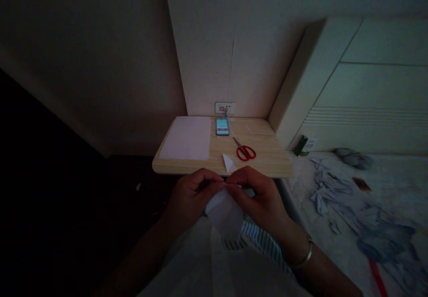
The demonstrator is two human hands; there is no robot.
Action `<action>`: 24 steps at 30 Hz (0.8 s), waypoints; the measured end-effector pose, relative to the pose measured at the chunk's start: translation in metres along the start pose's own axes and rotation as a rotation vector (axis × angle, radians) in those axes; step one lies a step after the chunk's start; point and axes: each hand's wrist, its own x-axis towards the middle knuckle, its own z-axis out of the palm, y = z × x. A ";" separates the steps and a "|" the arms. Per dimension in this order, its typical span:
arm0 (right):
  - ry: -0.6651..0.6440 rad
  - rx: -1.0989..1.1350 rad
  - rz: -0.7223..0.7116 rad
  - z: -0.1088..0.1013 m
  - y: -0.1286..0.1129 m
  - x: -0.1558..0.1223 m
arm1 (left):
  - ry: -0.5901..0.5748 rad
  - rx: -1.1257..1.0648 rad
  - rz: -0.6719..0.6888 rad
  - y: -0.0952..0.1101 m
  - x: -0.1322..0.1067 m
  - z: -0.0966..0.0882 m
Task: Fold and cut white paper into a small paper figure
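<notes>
Both hands meet in front of me, low in the head view, just short of the table's near edge. My left hand (pixel 195 194) pinches the top edge of a white piece of paper (pixel 225 214) between thumb and fingers. Right beside it, my right hand (pixel 256 194) pinches the same edge, fingertips almost touching the left ones. The paper hangs below the fingers over my lap; creases show faintly. Beyond the hands, a small folded paper piece (pixel 228 163) lies on the table. Red-handled scissors (pixel 245 152) rest to its right, blades pointing away and left.
A stack of white sheets (pixel 187 137) covers the left of the wooden table (pixel 269 156). A lit phone (pixel 222 126) lies at the back, by a wall socket (pixel 225 107) with a plug in it. On the bed (pixel 397 172) at right are paper scraps (pixel 323 199).
</notes>
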 end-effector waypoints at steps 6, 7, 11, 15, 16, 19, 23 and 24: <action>0.045 0.118 0.186 0.002 0.042 0.033 | 0.075 -0.140 -0.019 -0.029 0.046 0.012; 0.024 0.153 0.222 0.002 0.053 0.041 | 0.063 -0.162 -0.014 -0.037 0.057 0.014; -0.027 0.309 0.453 0.000 0.095 0.072 | -0.004 -0.276 -0.069 -0.070 0.101 0.021; -0.032 0.355 0.567 0.000 0.129 0.091 | -0.042 -0.321 -0.123 -0.102 0.132 0.029; -0.026 0.351 0.574 0.000 0.136 0.094 | -0.062 -0.336 -0.141 -0.108 0.138 0.030; -0.013 0.327 0.576 0.002 0.157 0.099 | -0.068 -0.345 -0.153 -0.124 0.148 0.036; 0.031 0.267 0.552 0.006 0.180 0.099 | -0.002 -0.330 -0.157 -0.136 0.156 0.044; 0.054 0.249 0.542 0.006 0.184 0.098 | 0.010 -0.324 -0.163 -0.138 0.157 0.046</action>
